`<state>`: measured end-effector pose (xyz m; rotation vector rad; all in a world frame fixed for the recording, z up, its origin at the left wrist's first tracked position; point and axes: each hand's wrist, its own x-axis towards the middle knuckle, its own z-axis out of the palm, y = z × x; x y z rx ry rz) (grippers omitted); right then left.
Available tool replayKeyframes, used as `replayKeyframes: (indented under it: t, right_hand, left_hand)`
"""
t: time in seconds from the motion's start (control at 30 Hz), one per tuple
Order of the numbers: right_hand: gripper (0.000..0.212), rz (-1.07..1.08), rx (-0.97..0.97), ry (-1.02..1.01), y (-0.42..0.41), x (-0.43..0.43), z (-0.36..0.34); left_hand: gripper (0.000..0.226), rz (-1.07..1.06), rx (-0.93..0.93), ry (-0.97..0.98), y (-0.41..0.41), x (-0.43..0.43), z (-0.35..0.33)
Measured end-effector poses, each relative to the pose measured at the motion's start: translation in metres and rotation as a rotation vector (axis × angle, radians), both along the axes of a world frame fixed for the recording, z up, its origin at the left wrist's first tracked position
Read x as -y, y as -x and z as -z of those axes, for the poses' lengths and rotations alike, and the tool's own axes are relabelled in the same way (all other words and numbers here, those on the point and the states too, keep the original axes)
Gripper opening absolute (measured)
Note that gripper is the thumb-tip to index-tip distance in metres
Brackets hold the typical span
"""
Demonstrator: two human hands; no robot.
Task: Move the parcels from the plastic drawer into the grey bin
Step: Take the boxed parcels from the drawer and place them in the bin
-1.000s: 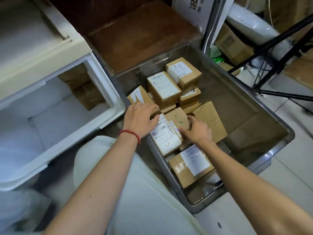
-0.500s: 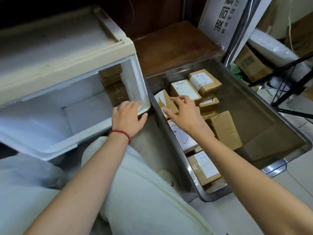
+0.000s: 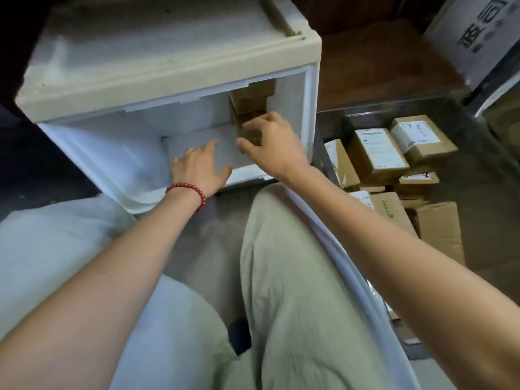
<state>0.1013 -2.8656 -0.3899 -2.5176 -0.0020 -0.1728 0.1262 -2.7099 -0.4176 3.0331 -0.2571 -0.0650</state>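
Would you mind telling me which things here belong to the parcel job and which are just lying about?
Part of the job: plastic drawer, stacked parcels inside it, grey bin, parcels already binned, right hand gripping one, left hand flat on the drawer floor.
Just lying about: printed carton, brown wooden top, white bag.

one plastic drawer holds three stacked parcels in its far right corner, one grey bin right of the drawer holds at least seven more parcels, some partly hidden, and two hands are inside the drawer: left hand, wearing one red bead bracelet, and right hand.
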Motion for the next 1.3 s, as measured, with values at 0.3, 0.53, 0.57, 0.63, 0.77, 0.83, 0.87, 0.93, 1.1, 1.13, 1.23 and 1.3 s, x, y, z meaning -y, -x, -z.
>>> replayKeyframes:
  t: [0.3,0.53,0.57,0.63,0.77,0.83,0.87,0.93,1.1,1.13,1.23,1.3]
  right_hand:
    - [0.068,0.086,-0.320,0.011,-0.059,-0.009,0.053]
    - [0.101,0.169,-0.328,-0.101,-0.109,-0.003,0.096]
    - [0.105,0.172,-0.322,-0.115,-0.114,-0.002,0.102]
    - [0.107,0.179,-0.274,-0.138,-0.122,0.003,0.107]
    - [0.106,0.242,-0.207,-0.189,-0.139,0.013,0.112]
    - [0.105,0.261,-0.164,-0.233,-0.147,0.015,0.113]
    - [0.104,0.266,-0.139,-0.253,-0.151,0.015,0.113]
    - [0.103,0.269,-0.105,-0.273,-0.160,0.017,0.113]
    - [0.093,0.256,-0.086,-0.231,-0.178,0.021,0.110]
    - [0.094,0.254,-0.067,-0.232,-0.180,0.021,0.110]
    - [0.097,0.255,0.000,-0.278,-0.187,0.022,0.113]
    - [0.099,0.267,0.058,-0.393,-0.190,0.023,0.117]
  left_hand:
    - [0.063,0.040,-0.018,-0.059,-0.045,-0.025,0.043]
    - [0.069,0.055,0.046,-0.048,-0.101,-0.024,0.058]
    - [0.070,0.073,0.045,-0.053,-0.108,-0.022,0.061]
    - [0.073,0.102,0.029,-0.041,-0.119,-0.015,0.068]
    - [0.080,0.097,0.054,0.028,-0.135,0.008,0.078]
    - [0.083,0.100,0.072,0.044,-0.143,0.020,0.078]
    - [0.084,0.104,0.076,0.048,-0.147,0.024,0.078]
    - [0.085,0.114,0.089,0.061,-0.155,0.028,0.077]
    - [0.085,0.105,0.132,0.113,-0.175,0.030,0.075]
    - [0.083,0.096,0.141,0.118,-0.179,0.030,0.073]
    - [0.078,0.085,0.188,0.162,-0.190,0.026,0.066]
    - [0.077,0.092,0.173,0.241,-0.197,0.025,0.062]
